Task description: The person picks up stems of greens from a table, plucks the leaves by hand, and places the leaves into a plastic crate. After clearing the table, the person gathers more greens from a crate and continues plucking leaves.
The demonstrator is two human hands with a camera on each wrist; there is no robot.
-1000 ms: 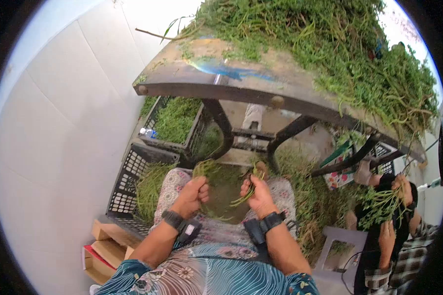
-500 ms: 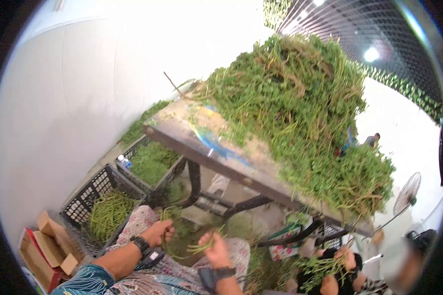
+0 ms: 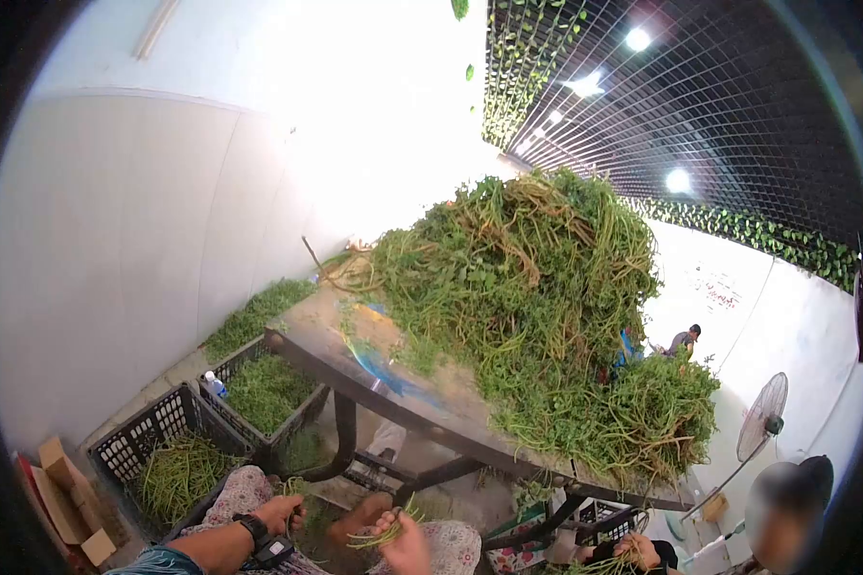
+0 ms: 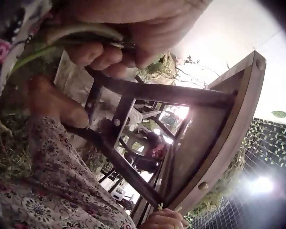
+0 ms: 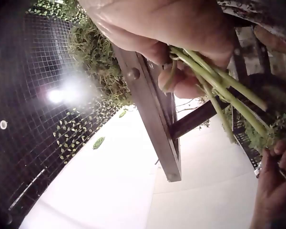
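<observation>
Two hands worked low over the lap, each closed round green stems; the right hand [image 3: 405, 548] gripped stems [image 3: 379, 535] whose long axis ran sideways, tips toward the left hand [image 3: 280, 514], while in the right wrist view they slanted down and away from the fingers [image 5: 181, 81]; the left hand's bunch [image 4: 71, 36] lay across its curled fingers; the counter [image 3: 355, 369], heaped with greens [image 3: 537, 316], stood just ahead; two crates [image 3: 153, 431] sat left of it.
</observation>
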